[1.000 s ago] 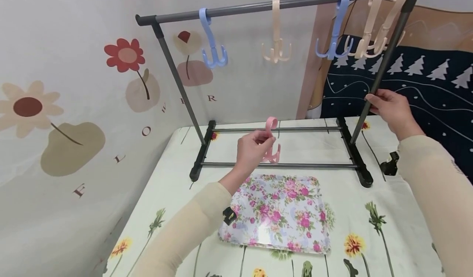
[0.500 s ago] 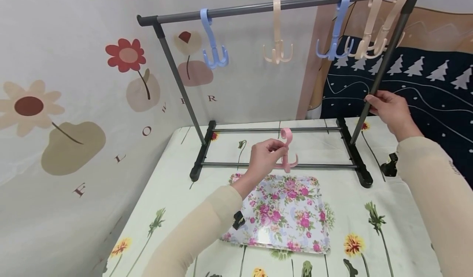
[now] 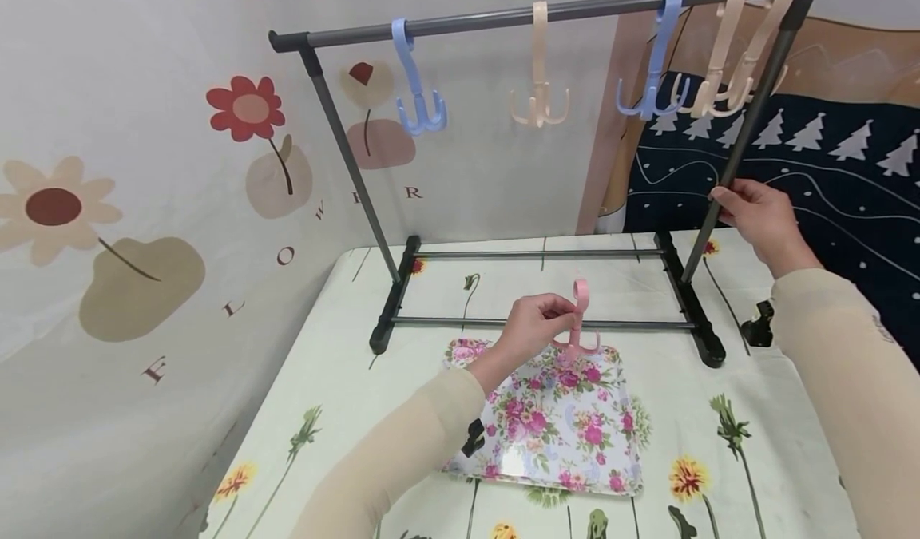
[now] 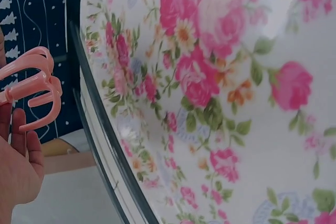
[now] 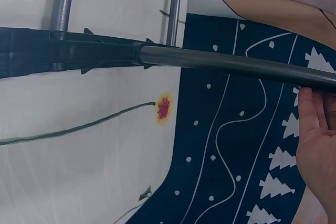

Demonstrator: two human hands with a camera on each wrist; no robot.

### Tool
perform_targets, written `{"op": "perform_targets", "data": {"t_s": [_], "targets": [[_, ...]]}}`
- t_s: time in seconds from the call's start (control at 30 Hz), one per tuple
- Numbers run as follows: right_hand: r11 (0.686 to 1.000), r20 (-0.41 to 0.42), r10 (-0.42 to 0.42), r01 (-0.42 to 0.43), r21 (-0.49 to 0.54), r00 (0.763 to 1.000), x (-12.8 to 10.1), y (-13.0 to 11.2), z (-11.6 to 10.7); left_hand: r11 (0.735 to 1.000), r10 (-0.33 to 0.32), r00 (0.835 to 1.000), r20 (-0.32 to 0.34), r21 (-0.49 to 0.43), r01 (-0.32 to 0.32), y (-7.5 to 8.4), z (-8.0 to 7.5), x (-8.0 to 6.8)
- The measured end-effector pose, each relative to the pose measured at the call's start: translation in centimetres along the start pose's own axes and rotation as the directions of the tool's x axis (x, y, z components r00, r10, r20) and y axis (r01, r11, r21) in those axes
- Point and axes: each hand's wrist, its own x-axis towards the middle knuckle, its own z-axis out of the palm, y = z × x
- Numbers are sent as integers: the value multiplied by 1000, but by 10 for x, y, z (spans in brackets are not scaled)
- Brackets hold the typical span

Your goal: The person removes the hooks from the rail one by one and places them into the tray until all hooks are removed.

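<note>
Pink hook held over tray, rack steadied.
Left hand (image 3: 535, 327) pinches the pink hook (image 3: 579, 325) just above the tray (image 3: 611, 459); right hand (image 3: 758, 215) grips the rack post (image 3: 743, 136). Advise lowering level, releasing only once prongs rest inside the rim.

Head view looks down over both hands; each wrist view sits close by its own hand, sharing the rack (image 3: 546, 13) with it.

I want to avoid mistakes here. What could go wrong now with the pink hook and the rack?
The left hand pinches the pink hook only by its stem above the flowered tray; it might slip and fall beside the tray. The right hand holds the rack post; a pull could sway the rack and shake the hanging hooks.
</note>
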Motion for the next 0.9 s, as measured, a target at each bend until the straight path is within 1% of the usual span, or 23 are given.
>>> {"op": "perform_targets", "data": {"t_s": [0.2, 0.3, 0.53, 0.77, 0.9], "targets": [[1000, 9, 5, -5, -16, 1000, -1, -1, 0, 1000, -5, 1000, 2, 26, 5, -6, 8, -4], [1000, 8, 3, -3, -23, 1000, -1, -1, 0, 999, -19, 1000, 11, 29, 19, -9, 13, -7], [1000, 6, -7, 7, -13, 1000, -2, 0, 1, 999, -51, 998, 31, 16, 51, -13, 21, -11], [1000, 5, -6, 6, -13, 1000, -4, -2, 2, 996, -88, 996, 31, 7, 88, -16, 27, -13], [1000, 5, -8, 8, -15, 1000, -5, -1, 2, 996, -88, 995, 44, 5, 88, -18, 29, -15]]}}
